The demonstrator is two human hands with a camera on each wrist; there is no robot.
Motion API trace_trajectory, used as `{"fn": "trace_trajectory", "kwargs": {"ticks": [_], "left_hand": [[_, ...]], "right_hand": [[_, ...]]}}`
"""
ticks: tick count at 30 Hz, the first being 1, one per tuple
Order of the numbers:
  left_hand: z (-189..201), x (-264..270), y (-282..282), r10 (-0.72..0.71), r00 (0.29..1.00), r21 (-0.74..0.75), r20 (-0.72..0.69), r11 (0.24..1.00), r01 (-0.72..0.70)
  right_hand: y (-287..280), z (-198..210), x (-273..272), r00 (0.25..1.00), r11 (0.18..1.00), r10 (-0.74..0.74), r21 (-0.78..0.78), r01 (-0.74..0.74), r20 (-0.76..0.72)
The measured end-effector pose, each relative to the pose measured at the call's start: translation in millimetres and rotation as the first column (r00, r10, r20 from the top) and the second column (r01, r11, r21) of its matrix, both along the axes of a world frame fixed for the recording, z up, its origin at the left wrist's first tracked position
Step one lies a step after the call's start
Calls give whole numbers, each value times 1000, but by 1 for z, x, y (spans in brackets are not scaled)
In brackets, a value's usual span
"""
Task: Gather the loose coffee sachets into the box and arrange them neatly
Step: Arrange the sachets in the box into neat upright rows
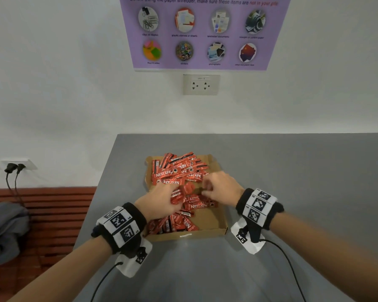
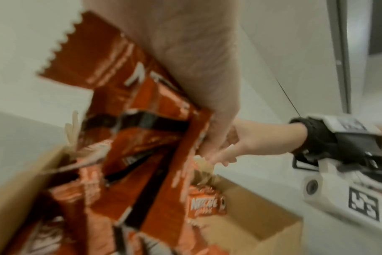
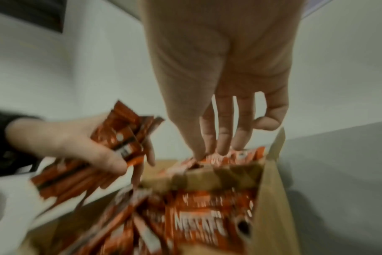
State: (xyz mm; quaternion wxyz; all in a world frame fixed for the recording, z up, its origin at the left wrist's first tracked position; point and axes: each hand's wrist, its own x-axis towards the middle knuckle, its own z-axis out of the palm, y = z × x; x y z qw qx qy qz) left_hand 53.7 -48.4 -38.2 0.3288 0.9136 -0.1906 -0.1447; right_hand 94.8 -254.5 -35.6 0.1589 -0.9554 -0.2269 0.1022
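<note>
Now both your hands are over the box (image 1: pixel 205 233) on the grey worktop (image 1: pixel 292 171).
Your left hand (image 1: pixel 156 200) has its grip closed round a bundle of sachets (image 3: pixel 120 138). Your right hand (image 1: pixel 222 188) reaches down, fingers (image 3: pixel 224 131) straight, tips touching the loose sachets (image 1: pixel 177 171) heaped inside the box.

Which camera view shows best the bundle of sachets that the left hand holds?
The right wrist view: the bundle of sachets sits whole in the left hand, thumb across it. The left wrist view shows it blurred and very close; the head view shows only a small part beyond the hand.
</note>
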Motion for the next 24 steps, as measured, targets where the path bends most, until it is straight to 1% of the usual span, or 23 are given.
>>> {"fn": "trace_trajectory", "kwargs": {"ticks": [2,3,4,5,7,9,11,12,16,17,19,20,21,22,24], "left_hand": [[4,1,-2,101,995,-87,-8,991,-102],[6,3,-4,126,992,-131,-21,983,-128],[7,4,-7,128,991,-166,-40,977,-132],[7,5,-10,114,991,-186,-66,975,-124],[9,6,-16,83,992,-202,-91,974,-100],[10,6,-19,97,990,-228,-100,967,-118],[11,6,-16,122,985,-237,-124,960,-149],[11,6,-15,133,982,-232,-138,959,-162],[10,4,-12,200,964,-223,-173,946,-236],[11,4,-13,214,962,-217,-171,944,-249],[12,4,-13,241,960,-198,-140,944,-265],[11,5,-10,268,956,-196,-121,937,-288],[10,6,-8,306,946,-210,-107,923,-323],[9,7,-5,347,932,-239,-103,901,-362],[9,9,-3,421,898,-310,-125,843,-439]], "right_hand": [[-2,10,0,996,976,-86,206,76,37],[0,15,-2,995,945,-92,319,77,31],[4,19,-7,998,908,-66,414,54,14],[9,22,-13,1000,883,-20,469,16,4],[19,21,-23,999,872,33,488,-43,29],[21,19,-23,999,840,-14,543,-12,43],[17,20,-18,998,787,-61,616,42,9],[15,20,-16,997,773,-76,632,58,2],[7,24,-11,985,773,-161,629,84,66],[5,26,-9,977,745,-201,658,107,70],[0,30,-4,964,635,-266,753,174,2],[-2,32,-2,962,602,-272,774,194,-29],[-4,33,-2,962,605,-269,771,199,-37],[-5,32,-3,963,625,-266,756,196,-30],[-7,29,-5,964,642,-265,743,190,-17]]}}
